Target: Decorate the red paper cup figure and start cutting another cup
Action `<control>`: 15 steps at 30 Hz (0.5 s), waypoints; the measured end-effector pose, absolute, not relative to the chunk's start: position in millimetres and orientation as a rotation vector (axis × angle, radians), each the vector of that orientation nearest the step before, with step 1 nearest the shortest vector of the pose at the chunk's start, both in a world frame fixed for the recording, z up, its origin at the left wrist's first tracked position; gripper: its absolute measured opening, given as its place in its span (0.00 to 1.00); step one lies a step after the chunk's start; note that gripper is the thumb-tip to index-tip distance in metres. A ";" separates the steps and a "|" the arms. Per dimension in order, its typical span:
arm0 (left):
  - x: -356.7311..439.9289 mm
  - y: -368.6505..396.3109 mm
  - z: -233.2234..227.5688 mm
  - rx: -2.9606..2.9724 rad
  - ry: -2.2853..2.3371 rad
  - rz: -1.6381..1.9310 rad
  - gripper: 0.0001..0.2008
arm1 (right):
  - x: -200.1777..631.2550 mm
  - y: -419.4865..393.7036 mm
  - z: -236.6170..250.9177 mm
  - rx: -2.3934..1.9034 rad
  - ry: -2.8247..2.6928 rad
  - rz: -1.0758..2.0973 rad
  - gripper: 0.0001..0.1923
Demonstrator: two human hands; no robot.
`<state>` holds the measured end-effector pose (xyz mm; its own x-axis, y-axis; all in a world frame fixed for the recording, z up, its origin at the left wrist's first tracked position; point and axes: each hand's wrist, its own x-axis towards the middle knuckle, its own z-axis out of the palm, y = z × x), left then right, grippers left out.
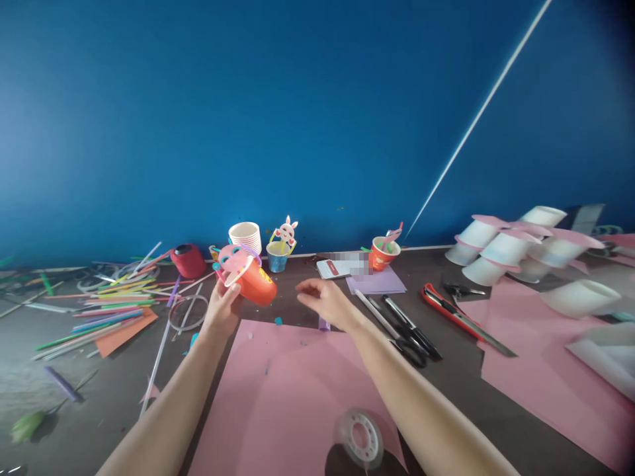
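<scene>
My left hand (223,307) grips an orange-red paper cup (258,283), tilted on its side with its mouth toward the left. A pink paper figure (231,261) with blue and purple strips sticks out at the cup's mouth. To the right, apart from the cup, my right hand (325,301) hovers with its fingers stretched out and holds nothing. Under both forearms lies a large pink sheet (292,390). A small purple roll (324,324) sits beneath my right hand. On the sheet's near part stands a roll of clear tape (364,437).
Behind stand stacked white cups (245,233), a blue cup with a rabbit figure (278,256) and another red cup (384,254). Left are colored straws (119,304) and red thread (188,261). Right lie markers (411,324), a red utility knife (461,317) and several white cups (510,248).
</scene>
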<state>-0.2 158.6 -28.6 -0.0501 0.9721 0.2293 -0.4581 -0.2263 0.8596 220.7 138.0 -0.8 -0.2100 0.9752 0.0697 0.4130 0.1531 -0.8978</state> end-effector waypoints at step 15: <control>-12.0 164.9 -43.4 0.857 0.801 1.597 0.20 | 170.2 130.8 -26.1 -1.438 -2.532 0.470 0.10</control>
<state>-12.0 164.9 -43.4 -0.1372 0.9836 0.1171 -0.4944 -0.1704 0.8523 170.2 130.8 -26.1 -0.5105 0.8599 0.0096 0.7990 0.4784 -0.3642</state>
